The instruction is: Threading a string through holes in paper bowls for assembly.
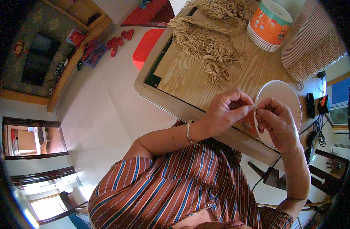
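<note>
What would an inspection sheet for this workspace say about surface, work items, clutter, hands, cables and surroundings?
Surface: brown wood-grain tabletop, partly covered.
Work items: tangled heap of tan yarn; round white-lined tub, partly hidden by the right hand.
Clutter: stack of orange-and-green paper tubs; large ribbed tan roll.
Hands: left hand and right meet, fingers pinched; anything held is too small to tell.
Cables: tangled black cables, picture's right.
Surroundings: red stool, red slippers, pale floor.

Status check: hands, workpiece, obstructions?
Left hand, right hand pinched together at rim of white round container; held item unclear. Nearby: heaped tan yarn beyond left hand.
</note>
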A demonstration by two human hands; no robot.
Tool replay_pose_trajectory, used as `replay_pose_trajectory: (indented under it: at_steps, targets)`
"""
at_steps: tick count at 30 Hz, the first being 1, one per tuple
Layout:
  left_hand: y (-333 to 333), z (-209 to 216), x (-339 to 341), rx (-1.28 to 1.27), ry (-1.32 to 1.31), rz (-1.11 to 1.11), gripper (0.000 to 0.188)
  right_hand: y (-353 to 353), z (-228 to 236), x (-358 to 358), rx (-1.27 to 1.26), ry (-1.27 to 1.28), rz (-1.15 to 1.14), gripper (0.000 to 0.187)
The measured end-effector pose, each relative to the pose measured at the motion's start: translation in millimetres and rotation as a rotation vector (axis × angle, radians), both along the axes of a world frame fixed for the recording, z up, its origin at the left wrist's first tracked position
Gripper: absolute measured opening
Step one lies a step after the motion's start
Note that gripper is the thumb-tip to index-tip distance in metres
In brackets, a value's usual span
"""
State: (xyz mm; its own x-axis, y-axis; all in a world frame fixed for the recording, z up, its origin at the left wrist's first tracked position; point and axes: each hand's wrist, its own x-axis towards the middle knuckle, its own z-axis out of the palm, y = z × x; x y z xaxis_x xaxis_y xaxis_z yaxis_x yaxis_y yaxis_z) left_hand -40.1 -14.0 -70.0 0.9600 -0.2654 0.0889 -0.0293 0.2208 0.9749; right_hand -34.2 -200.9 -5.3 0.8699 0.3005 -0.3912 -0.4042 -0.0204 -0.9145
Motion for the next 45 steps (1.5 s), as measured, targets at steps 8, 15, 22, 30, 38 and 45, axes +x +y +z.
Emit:
replay_pose_trajectory:
  at_steps: [8, 15, 22, 30, 38, 45]
  targets:
    - [7, -3, -4, 0.165, -0.360, 0.088, 0.013, -1, 1, 1, 0.062, 0.049, 0.001, 0.014]
    - [2, -3, -7, 0.247, -0.521, 0.160, 0.016, -3, -2, 2, 0.078, 0.056, 0.010, 0.013]
    - [3, -4, -4, 0.208, -0.530, 0.162, 0.015, -1, -2, 1, 0.021, 0.011, -0.024, 0.010]
    - [0, -6, -7, 0.103, -0.280, 0.138, 0.008, -6, -2, 3, 0.106, 0.097, -0.011, 0.011]
    - [-1, 0, -4, -0.053, -0.027, 0.033, 0.004, -5, -1, 3, 0.111, 0.111, 0.018, 0.010]
    - [1, 3, -1, -0.097, 0.028, -0.020, 0.005, -3, 1, 2, 0.078, 0.082, 0.015, 0.011]
